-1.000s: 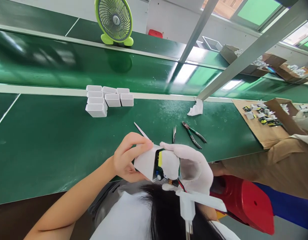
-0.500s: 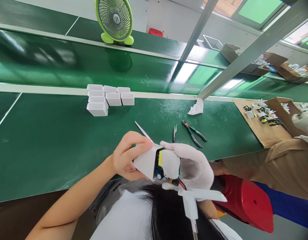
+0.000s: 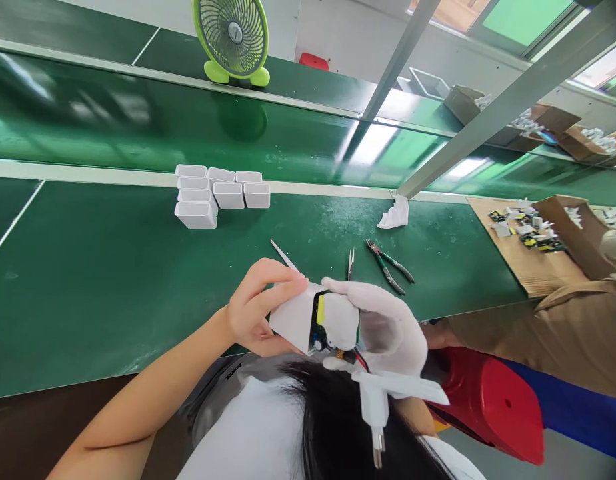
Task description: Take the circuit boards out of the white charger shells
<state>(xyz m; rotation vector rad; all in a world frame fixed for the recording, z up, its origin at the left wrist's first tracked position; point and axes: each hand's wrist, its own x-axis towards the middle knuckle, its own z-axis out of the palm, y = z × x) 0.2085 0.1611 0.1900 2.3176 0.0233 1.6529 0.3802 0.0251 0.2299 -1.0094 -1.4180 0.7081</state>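
My bare left hand (image 3: 261,310) is closed around a white plastic casing (image 3: 294,321). Wearing a white glove, my right hand (image 3: 395,327) grips a circuit board (image 3: 318,319) with a white covering and a yellow part. The board's left end sits at the casing's open mouth, partly inside it. Red and black wires run from the board down to a white plug piece (image 3: 375,403) with metal pins, which hangs below my right hand. My right fingertips are partly hidden behind the board.
Several white casings (image 3: 195,215) stand grouped at the bench's back edge. Tweezers (image 3: 284,255), a small pointed tool (image 3: 351,265), cutting pliers (image 3: 389,267) and crumpled white material (image 3: 394,213) lie beyond my hands. At right, a co-worker's arm (image 3: 563,333) is beside cardboard (image 3: 493,233) with boards.
The plug piece has swung slightly left and its pins show more clearly. Both hands keep their hold on the casing and board. The co-worker's gloved hand at right has shifted.
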